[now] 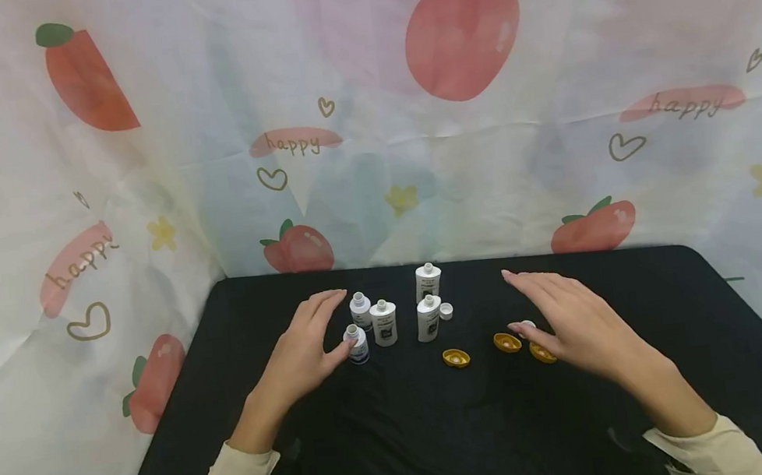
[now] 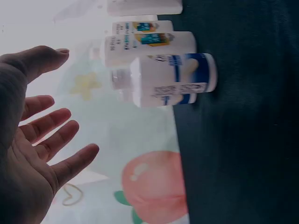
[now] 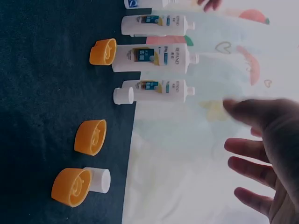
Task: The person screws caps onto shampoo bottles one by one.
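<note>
Bottles [image 1: 384, 325] uncapped; L hand [image 1: 300, 348] nr; R hand [image 1: 579, 321] nr caps [image 1: 507, 344]

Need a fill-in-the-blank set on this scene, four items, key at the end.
1. ____ bottles stand upright on the table.
2. The table's colour is ____.
3. Of the bottles and the orange caps, the right hand is nearer the ____.
4. There are ____ white caps on the table.

Missing words: five; black; orange caps; two.
</note>
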